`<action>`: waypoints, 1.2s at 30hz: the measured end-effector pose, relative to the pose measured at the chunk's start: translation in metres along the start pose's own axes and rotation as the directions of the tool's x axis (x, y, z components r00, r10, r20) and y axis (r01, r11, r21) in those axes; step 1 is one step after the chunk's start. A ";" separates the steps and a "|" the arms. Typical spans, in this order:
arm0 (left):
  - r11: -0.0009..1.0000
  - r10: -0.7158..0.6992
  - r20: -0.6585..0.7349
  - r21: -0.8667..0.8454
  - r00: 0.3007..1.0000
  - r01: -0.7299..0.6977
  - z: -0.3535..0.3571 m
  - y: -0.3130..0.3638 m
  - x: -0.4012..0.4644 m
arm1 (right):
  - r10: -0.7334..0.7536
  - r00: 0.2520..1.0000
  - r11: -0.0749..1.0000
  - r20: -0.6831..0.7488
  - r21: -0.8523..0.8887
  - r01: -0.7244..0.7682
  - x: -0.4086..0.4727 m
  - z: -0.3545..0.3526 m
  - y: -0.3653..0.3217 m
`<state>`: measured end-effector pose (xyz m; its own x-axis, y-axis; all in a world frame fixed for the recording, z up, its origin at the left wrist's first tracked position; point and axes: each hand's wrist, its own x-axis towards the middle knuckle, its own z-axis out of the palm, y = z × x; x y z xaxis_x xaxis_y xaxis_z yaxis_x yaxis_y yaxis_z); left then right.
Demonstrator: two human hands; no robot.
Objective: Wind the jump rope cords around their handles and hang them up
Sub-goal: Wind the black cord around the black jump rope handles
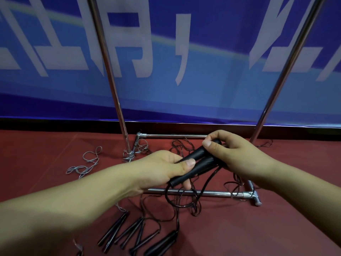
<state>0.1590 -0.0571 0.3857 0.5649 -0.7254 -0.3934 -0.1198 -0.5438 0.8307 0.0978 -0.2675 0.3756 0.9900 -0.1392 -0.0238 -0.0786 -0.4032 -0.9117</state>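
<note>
So the pair of black handles is held together up in the air, over the base of the metal rack, pointing from lower left up to upper right. Their cord drops off the middle of the pair in a loose loop that hangs down past the rack's front bar, and from there it runs into the mess on the floor, so I can't tell where it ends.

The left hand has the lower end, thumb pressed on top and fingers curled underneath, a closed grip on the handles. The right hand pinches the upper end, thumb and fingertips closed over the tip. So the handles sit right between the two grips, each hand on one end, nothing free.

My read: this is the start of the winding step for this rope. I can't make out any turns around the handles yet, the cord looks all slack. The next move probably calls for one hand to keep both handles clamped side by side while the other lets go, catches the hanging cord and lays it around them with some tension, otherwise it'll just slide off.

Further out, more black handles lie in a row on the red floor near the person, unwound, plus a grey cord off to the left. The blue banner is behind the rack's uprights.
</note>
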 end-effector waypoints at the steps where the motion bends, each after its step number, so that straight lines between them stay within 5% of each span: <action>1: 1.000 -0.001 -0.022 -0.030 1.000 0.000 0.001 0.000 0.001 | -0.009 1.000 1.000 -0.011 0.005 0.009 0.000 0.001 -0.001; 5: 0.991 0.028 -0.007 -0.127 1.000 -0.028 0.002 0.000 0.001 | -0.042 0.998 0.999 -0.053 -0.026 0.041 0.000 0.002 0.000; 11: 0.845 -0.077 0.155 -0.515 0.985 0.146 0.001 0.009 -0.006 | -0.043 0.996 0.997 -0.083 -0.064 0.037 -0.001 0.004 -0.001; 15: 0.805 -0.058 0.200 -0.570 0.978 0.165 -0.003 0.010 -0.009 | -0.036 0.994 0.998 -0.105 -0.046 0.031 -0.001 0.006 -0.001; 24: 0.979 0.028 -0.004 -0.203 1.000 -0.029 0.000 0.007 -0.001 | 0.043 0.987 0.997 -0.154 0.075 -0.032 0.000 0.009 -0.008; 32: 0.976 0.174 -0.097 0.152 0.980 -0.158 -0.005 0.008 -0.004 | 0.007 0.994 0.999 -0.105 0.049 -0.001 0.000 0.004 -0.013; 36: 0.986 0.157 -0.075 0.076 0.985 -0.152 -0.003 0.007 -0.005 | 0.021 0.995 0.999 -0.093 0.042 -0.017 0.000 0.005 -0.009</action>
<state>0.1580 -0.0560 0.3949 0.5989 -0.7680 -0.2270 -0.2655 -0.4578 0.8485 0.0991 -0.2588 0.3819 0.9730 -0.2308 -0.0047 -0.0905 -0.3625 -0.9276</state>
